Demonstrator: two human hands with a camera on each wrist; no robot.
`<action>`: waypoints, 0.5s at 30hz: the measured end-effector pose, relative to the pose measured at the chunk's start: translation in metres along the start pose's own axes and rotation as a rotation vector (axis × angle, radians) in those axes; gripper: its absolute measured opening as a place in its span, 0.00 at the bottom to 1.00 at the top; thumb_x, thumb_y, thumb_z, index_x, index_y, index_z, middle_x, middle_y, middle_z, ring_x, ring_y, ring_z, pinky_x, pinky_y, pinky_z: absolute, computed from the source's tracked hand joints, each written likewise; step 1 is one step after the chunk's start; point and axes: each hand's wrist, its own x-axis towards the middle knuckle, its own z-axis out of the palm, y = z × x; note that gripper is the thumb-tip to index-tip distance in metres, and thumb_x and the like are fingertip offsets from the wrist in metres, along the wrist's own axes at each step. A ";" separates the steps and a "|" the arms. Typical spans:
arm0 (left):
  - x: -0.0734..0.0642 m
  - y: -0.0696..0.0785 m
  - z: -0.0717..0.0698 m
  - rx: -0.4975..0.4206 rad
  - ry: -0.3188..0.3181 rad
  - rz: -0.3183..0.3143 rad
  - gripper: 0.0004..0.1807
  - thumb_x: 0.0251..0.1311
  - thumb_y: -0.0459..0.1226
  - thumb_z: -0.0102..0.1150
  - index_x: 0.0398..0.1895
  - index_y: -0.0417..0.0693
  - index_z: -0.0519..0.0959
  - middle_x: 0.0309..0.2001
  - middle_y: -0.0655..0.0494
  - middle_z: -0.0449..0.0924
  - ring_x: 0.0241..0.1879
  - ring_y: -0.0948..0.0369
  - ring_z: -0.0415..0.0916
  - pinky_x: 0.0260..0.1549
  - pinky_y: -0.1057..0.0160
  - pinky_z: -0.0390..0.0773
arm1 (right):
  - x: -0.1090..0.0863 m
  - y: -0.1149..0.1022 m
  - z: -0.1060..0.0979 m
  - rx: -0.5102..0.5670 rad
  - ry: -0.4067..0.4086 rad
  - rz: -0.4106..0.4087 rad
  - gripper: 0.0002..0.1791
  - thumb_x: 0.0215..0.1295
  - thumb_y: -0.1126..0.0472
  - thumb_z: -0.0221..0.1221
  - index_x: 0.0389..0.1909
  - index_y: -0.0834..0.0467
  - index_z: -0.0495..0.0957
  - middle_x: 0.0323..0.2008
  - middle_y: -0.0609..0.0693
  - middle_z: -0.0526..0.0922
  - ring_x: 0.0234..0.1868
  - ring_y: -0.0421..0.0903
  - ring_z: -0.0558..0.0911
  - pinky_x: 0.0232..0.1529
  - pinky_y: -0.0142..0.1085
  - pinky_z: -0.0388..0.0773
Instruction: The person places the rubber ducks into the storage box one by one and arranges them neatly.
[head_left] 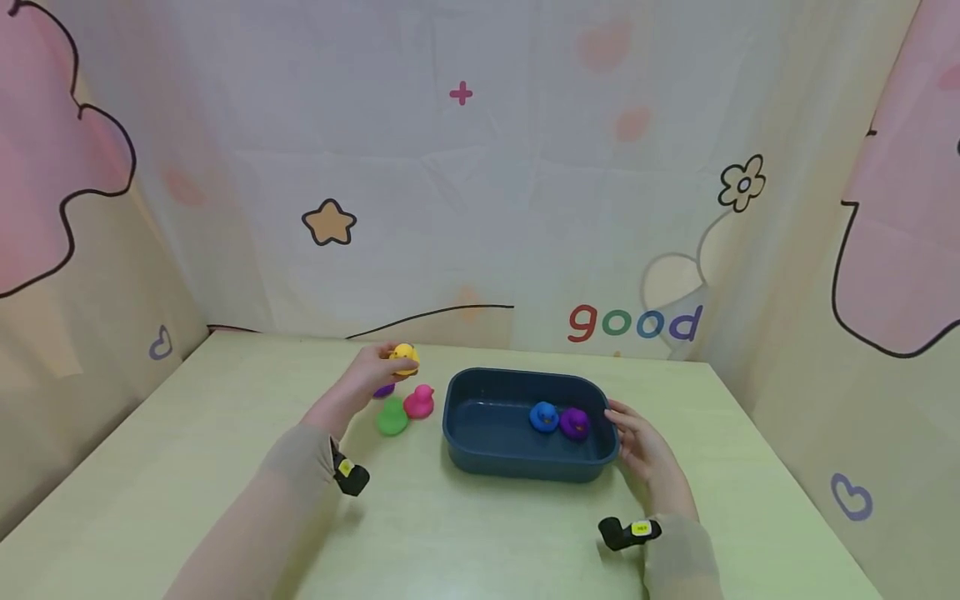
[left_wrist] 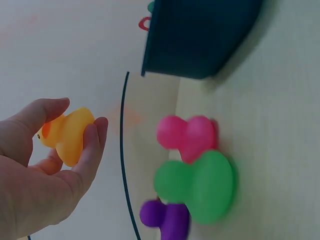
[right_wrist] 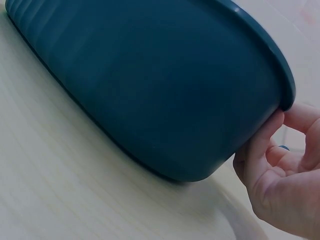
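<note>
A yellow rubber duck (left_wrist: 70, 135) is held between the thumb and fingers of my left hand (head_left: 375, 368), raised above the table. Beneath and beside that hand lie a pink duck (head_left: 420, 402), a green duck (head_left: 392, 417) and a purple duck (head_left: 384, 390), the last partly hidden by the hand in the head view. My right hand (head_left: 647, 446) grips the right end of a dark blue basin (head_left: 525, 467) at its rim, as the right wrist view shows up close. Inside the basin, towards its right end, sit a blue duck (head_left: 543, 417) and another purple duck (head_left: 575, 423).
The pale table (head_left: 480, 542) carries the basin near its middle, with the loose ducks to the left. A printed cloth (head_left: 480, 233) with drawings and the word "good" stands behind and along both sides.
</note>
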 end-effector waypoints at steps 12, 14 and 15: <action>0.012 0.028 0.042 -0.093 -0.115 0.014 0.34 0.66 0.32 0.57 0.71 0.32 0.56 0.62 0.35 0.68 0.62 0.43 0.72 0.64 0.55 0.70 | 0.002 -0.001 -0.002 0.010 -0.008 0.013 0.09 0.76 0.64 0.43 0.52 0.50 0.65 0.32 0.37 0.80 0.29 0.32 0.76 0.30 0.24 0.75; 0.014 0.030 0.049 -0.111 -0.123 0.003 0.35 0.66 0.32 0.58 0.72 0.32 0.55 0.62 0.36 0.68 0.62 0.43 0.72 0.64 0.55 0.69 | 0.002 -0.001 -0.002 0.011 -0.014 0.014 0.09 0.76 0.64 0.43 0.52 0.50 0.65 0.32 0.37 0.80 0.29 0.32 0.76 0.30 0.24 0.75; 0.015 0.031 0.052 -0.116 -0.128 -0.003 0.34 0.66 0.32 0.58 0.72 0.32 0.56 0.61 0.36 0.69 0.62 0.44 0.72 0.65 0.55 0.69 | 0.001 -0.001 -0.002 0.012 -0.014 0.013 0.09 0.76 0.64 0.43 0.52 0.50 0.65 0.32 0.37 0.80 0.29 0.32 0.76 0.30 0.24 0.75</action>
